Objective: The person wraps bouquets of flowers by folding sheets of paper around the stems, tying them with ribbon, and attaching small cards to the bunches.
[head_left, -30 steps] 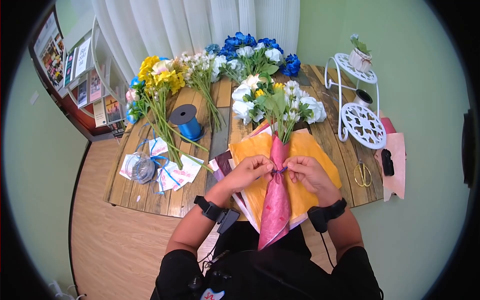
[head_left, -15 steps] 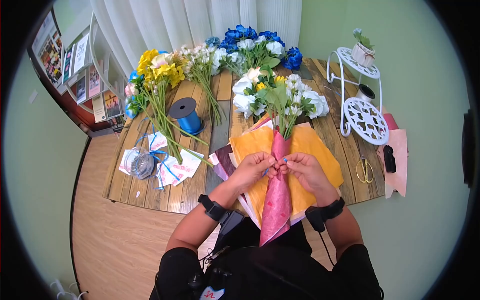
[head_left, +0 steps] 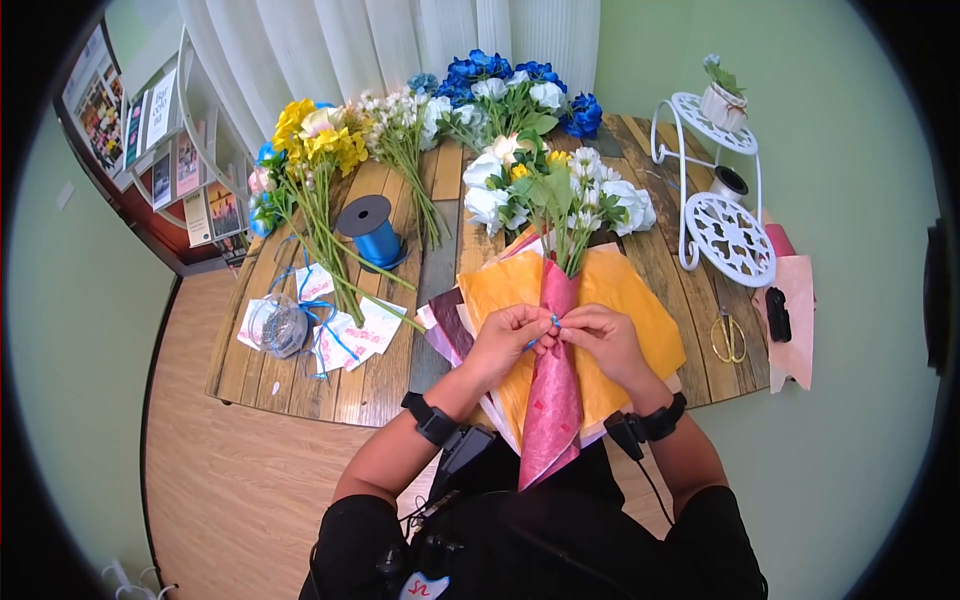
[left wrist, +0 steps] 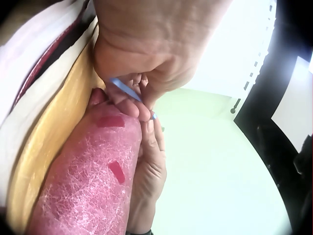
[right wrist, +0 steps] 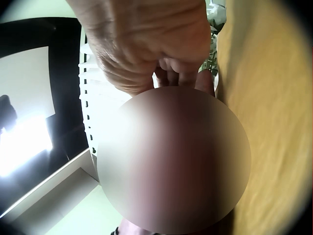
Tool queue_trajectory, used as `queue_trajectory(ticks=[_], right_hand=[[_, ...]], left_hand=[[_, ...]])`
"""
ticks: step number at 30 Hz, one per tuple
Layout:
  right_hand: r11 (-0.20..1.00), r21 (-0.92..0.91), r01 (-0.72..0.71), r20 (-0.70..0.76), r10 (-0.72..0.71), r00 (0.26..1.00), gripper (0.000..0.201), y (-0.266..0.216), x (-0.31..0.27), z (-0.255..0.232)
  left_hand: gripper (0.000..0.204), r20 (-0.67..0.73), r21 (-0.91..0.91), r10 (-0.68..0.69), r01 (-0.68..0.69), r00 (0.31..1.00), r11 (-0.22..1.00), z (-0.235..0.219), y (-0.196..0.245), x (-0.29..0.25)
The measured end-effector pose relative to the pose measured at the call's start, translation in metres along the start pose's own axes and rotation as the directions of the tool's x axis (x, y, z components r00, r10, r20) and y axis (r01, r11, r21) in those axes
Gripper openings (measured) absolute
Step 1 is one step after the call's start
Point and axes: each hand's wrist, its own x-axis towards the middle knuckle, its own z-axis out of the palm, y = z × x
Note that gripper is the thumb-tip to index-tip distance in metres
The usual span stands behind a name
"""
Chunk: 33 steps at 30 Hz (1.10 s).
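Observation:
A bouquet of white and yellow flowers [head_left: 560, 190] has its stems wrapped in pink paper [head_left: 552, 410], lying over orange paper [head_left: 640, 320]. At the wrap's narrow waist, the left hand [head_left: 505, 345] and right hand [head_left: 608, 345] meet with fingertips close together. In the left wrist view, the left hand [left wrist: 151, 44] pinches a blue ribbon [left wrist: 126, 90] above the pink paper [left wrist: 88, 181]; the right hand [left wrist: 149, 181] is behind it, its fingertips at the ribbon's end. The right wrist view shows the right hand [right wrist: 151, 44] with curled fingers, the area below blurred.
On the left of the table [head_left: 300, 402] stand a blue ribbon spool [head_left: 372, 235], a glass jar [head_left: 278, 328] and cards [head_left: 375, 335]. More flowers [head_left: 325, 140] lie at the back. To the right are gold scissors [head_left: 728, 338] and a white stand [head_left: 730, 240].
Both hands have drawn together over the pink wrap's waist. The dark blue ribbon seen stretched between them earlier is now a short light blue piece at their fingertips.

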Motion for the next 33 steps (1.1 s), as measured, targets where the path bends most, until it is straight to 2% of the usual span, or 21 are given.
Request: queue_trajectory(ticks=[2,5,9,12,14,18,20,21,23,28,33], right_hand=[[0.958,-0.250,0.142,0.033,-0.138,0.990,0.014,-0.001,0.000,-0.001],[0.934,-0.298,0.199,0.014,-0.204,0.979,0.011,-0.001,-0.001,0.000],[0.902,-0.387,0.193,0.001,-0.208,0.978,0.011,-0.002,-0.002,0.003],[0.873,-0.474,0.114,-0.059,-0.161,0.985,0.015,-0.016,-0.001,0.010],[0.670,-0.683,0.291,0.157,-0.254,0.954,0.018,-0.025,0.000,0.011],[0.623,-0.679,0.388,0.229,-0.323,0.918,0.014,-0.027,0.002,0.013],[0.702,-0.655,0.278,0.126,-0.261,0.957,0.015,-0.024,0.001,0.013],[0.703,-0.655,0.277,0.127,-0.260,0.957,0.015,-0.024,0.002,0.014],[0.841,-0.529,0.109,-0.012,-0.136,0.991,0.016,-0.024,0.003,0.015],[0.890,-0.451,0.069,-0.062,-0.108,0.992,0.016,-0.020,0.005,0.016],[0.928,-0.373,0.001,-0.108,-0.044,0.993,0.007,-0.014,0.004,0.018]], left_hand=[[0.010,0.009,0.003,-0.007,0.007,1.000,1.000,0.000,0.003,-0.001],[0.012,0.038,-0.007,-0.006,0.006,0.999,1.000,-0.002,0.003,-0.001],[0.014,0.047,-0.034,-0.015,0.016,0.999,0.999,-0.002,0.005,0.000],[0.014,0.026,0.022,-0.056,0.056,0.998,0.998,0.000,0.008,0.000],[0.014,0.026,0.053,-0.046,0.045,0.999,0.998,0.000,0.008,0.001],[0.015,0.023,0.120,-0.038,0.035,0.999,0.992,0.000,0.008,0.002],[0.016,0.023,0.151,-0.015,0.012,1.000,0.988,0.001,0.006,0.002],[0.016,0.027,0.184,0.005,-0.010,1.000,0.983,0.002,0.006,0.001],[0.017,0.047,0.221,0.035,-0.045,0.998,0.974,0.005,0.009,-0.003],[0.019,0.061,0.262,0.101,-0.113,0.993,0.959,0.007,0.008,-0.008],[0.015,-0.021,0.152,0.092,-0.087,0.996,0.984,0.007,0.005,-0.006]])
